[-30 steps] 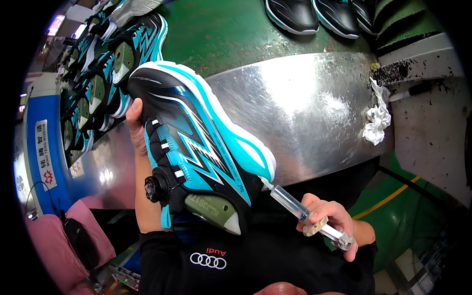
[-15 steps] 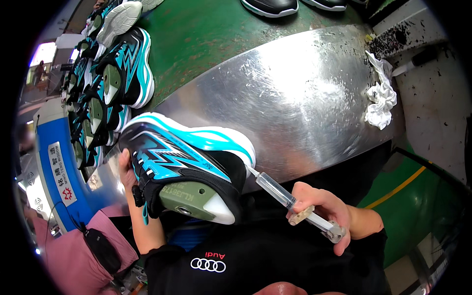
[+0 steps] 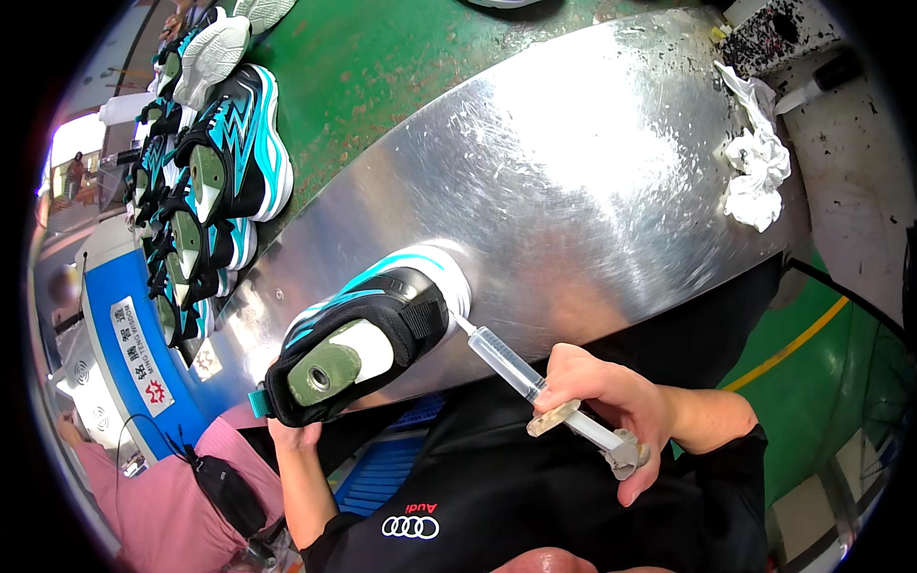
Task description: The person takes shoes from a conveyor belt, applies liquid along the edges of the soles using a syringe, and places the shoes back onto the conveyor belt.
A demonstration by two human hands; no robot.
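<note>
My left hand (image 3: 298, 435) grips a black, turquoise and white sports shoe (image 3: 416, 320) from below, its fingers mostly hidden behind the shoe. A green and white shoe last (image 3: 325, 372) fills the shoe's opening. My right hand (image 3: 611, 387) is closed around a clear plastic syringe (image 3: 504, 361), fingers and thumb at its flange and plunger. The syringe's thin tip meets the seam between upper and white sole at the shoe's heel. Whether any liquid comes out there is too small to tell.
A scratched metal sheet (image 3: 592, 210) covers the near part of the green tabletop (image 3: 373, 95). Several similar shoes (image 3: 256, 143) with lasts stand stacked at the left. A crumpled white cloth (image 3: 757, 177) lies right, near a black-handled tool (image 3: 833, 74). Someone in pink (image 3: 234, 444) is at lower left.
The shoe has turned in my left hand, from showing its side to showing its heel and opening. My right hand and the syringe have shifted slightly left, the tip still at the heel.
</note>
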